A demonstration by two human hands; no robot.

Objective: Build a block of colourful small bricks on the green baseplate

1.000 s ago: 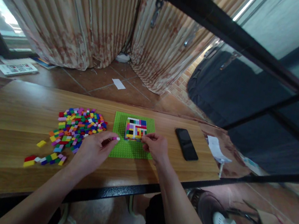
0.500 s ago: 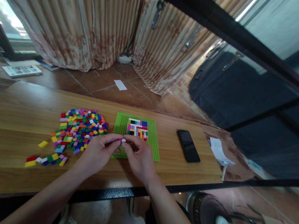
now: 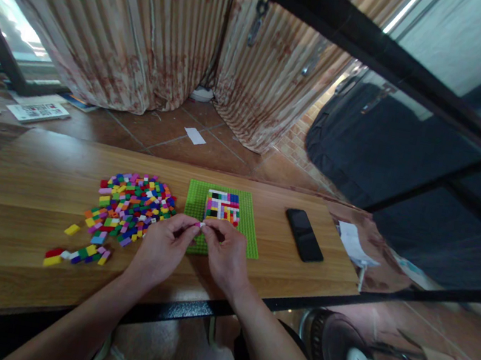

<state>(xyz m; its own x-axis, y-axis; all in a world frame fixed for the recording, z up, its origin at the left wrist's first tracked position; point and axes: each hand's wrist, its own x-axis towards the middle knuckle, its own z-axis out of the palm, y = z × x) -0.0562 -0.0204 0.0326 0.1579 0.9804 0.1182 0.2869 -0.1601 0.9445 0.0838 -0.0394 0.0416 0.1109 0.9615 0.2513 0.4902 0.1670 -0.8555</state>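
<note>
Above the near part of a green baseplate (image 3: 194, 200), my two hands meet fingertip to fingertip. My left hand (image 3: 164, 245) pinches a small pink brick (image 3: 198, 224), and my right hand (image 3: 227, 259) grips a small white brick (image 3: 202, 226) right beside it. Fingertips cover most of both pieces, so I cannot tell whether they are joined. Just beyond my fingers, a block of multicoloured bricks (image 3: 223, 207) stands on the baseplate, its near side partly hidden by my right hand.
Left of the baseplate lies a heap of loose coloured bricks (image 3: 132, 205), with a short cluster (image 3: 80, 254) nearer me and a lone yellow brick (image 3: 72, 230). A black phone (image 3: 304, 235) rests on the wooden table (image 3: 11, 197) to the right.
The fingertips of both hands have drawn slightly closer around the pink and white bricks. Otherwise the whole view has shifted only slightly.
</note>
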